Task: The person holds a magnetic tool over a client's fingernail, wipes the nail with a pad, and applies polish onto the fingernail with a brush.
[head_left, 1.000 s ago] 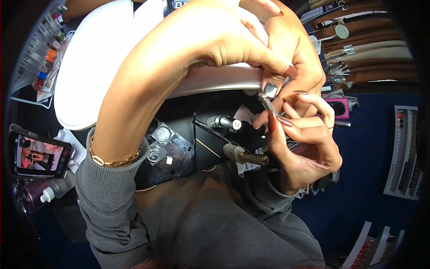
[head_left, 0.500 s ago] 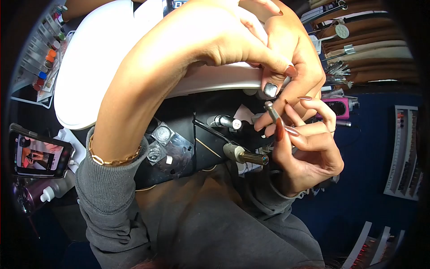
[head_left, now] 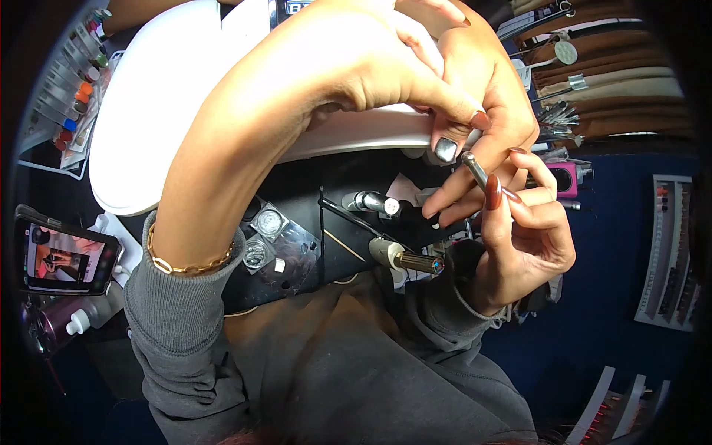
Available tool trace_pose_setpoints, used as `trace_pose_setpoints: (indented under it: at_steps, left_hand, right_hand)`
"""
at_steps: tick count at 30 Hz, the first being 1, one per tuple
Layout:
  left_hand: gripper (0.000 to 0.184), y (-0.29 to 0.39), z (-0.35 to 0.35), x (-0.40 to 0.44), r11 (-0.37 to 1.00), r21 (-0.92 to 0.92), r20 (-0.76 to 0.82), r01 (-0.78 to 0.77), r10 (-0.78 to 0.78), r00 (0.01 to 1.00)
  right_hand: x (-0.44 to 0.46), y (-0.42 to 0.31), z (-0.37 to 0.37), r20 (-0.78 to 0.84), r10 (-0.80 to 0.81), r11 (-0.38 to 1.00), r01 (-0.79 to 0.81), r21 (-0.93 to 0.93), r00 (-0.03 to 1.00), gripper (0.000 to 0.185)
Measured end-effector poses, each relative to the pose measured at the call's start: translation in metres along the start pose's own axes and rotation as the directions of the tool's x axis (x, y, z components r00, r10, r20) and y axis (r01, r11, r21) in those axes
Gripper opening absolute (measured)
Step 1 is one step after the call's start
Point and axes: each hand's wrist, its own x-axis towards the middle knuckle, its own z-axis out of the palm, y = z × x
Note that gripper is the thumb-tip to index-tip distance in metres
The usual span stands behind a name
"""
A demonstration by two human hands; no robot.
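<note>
My left hand [head_left: 415, 74] reaches over a white curved stand and grips another person's hand [head_left: 497, 96], my thumb beside that person's thumb. The held thumb has a shiny silver nail [head_left: 446, 150]. Between the thumb and fingers of my right hand [head_left: 530, 237] is a slim metal tool [head_left: 475, 170] with a rounded tip, just right of the silver nail and apart from it. Below lie two small pots of silver material [head_left: 269, 221], a silver-capped bottle [head_left: 371, 202] and a bottle with a ribbed gold part [head_left: 419, 262].
The white stand [head_left: 156, 111] fills the upper left. A phone [head_left: 70, 256] stands at the left, near a bottle with a white cap [head_left: 78, 322]. A pink device [head_left: 561, 178] sits to the right. Racks of small bottles [head_left: 80, 96] line the upper left.
My right hand has moved right with the metal tool, taking its tip away from the silver nail. The other person's lower fingers have shifted slightly. My left hand has hardly moved.
</note>
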Motion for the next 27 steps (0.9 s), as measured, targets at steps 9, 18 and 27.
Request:
trace_pose_setpoints:
  at_steps: [9, 18, 27]
  left_hand:
    - [0.041, -0.0033, -0.0008, -0.0009, 0.972, -0.233, 0.024, 0.035, -0.030, 0.999]
    - [0.043, -0.0034, -0.0004, 0.0003, 0.977, -0.211, 0.019, 0.044, -0.040, 0.999]
    - [0.046, -0.0009, -0.0010, 0.0014, 0.999, -0.032, 0.007, 0.032, -0.031, 0.999]
  right_hand:
    - [-0.0019, 0.0010, 0.0015, -0.021, 0.047, 0.997, -0.045, 0.069, 0.999, 0.015]
    - [0.0005, -0.0001, -0.0003, 0.019, 0.030, 0.999, -0.031, 0.040, 0.999, 0.017]
    - [-0.0008, -0.0006, 0.0053, -0.029, 0.047, 0.992, -0.044, 0.116, 0.998, 0.019]
